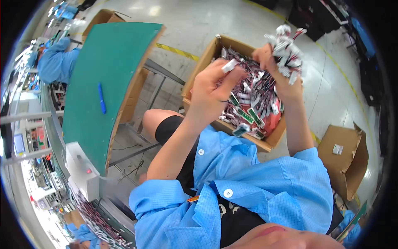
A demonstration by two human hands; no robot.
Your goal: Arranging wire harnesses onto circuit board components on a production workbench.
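Note:
My left hand [213,89] is raised over the near left part of an open cardboard box [197,68]. Its thumb and fingers pinch a small white connector [229,66]. To the right, above the box's far right side, my right hand [268,60] is closed around a bundle of cables with white connectors [287,54], which stick out past its right side. Below both hands, the box holds a tangle of dark and red wires [256,89] with white plugs. Several narrow green circuit boards [244,115] lie at its near side, beside some red material [273,120].
To my left stands a green-topped table [124,50] with a blue pen [102,98] on it and a white device [82,170] at its near end. An opened carton [340,153] sits on the floor at right. Another person's blue sleeve [58,62] shows beyond the table.

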